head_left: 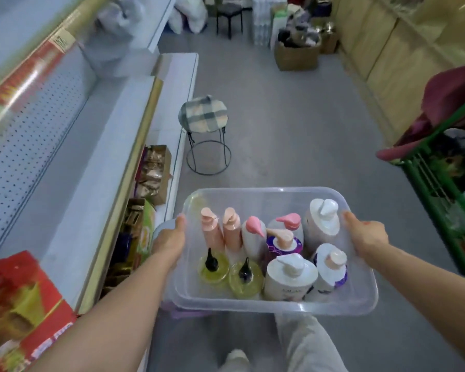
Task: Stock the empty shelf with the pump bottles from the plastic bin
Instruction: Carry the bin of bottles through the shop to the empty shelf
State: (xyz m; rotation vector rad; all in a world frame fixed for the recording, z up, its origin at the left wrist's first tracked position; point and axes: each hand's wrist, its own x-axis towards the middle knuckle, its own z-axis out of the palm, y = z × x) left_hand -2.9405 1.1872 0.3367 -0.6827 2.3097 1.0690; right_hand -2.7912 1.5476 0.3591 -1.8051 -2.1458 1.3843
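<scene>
I carry a clear plastic bin (253, 196) in front of me above the floor. My left hand (169, 238) grips its left rim with the thumb on top. Gripping the right rim is my right hand (367, 236). Inside stand several pump bottles: two peach ones (222, 232), two low yellow ones with black pumps (227, 272), a white bottle with a pink pump (253, 237), purple-labelled ones (330, 267) and a large white one (290, 277). The empty white shelf (73, 162) with a pegboard back runs along my left.
A round stool with a checked cushion (203, 114) stands in the aisle ahead. Boxes of goods (152, 173) sit on the low shelf at left, a red carton (19, 310) at near left. A green cart (446, 183) is at right. Cardboard boxes (297, 53) stand far back.
</scene>
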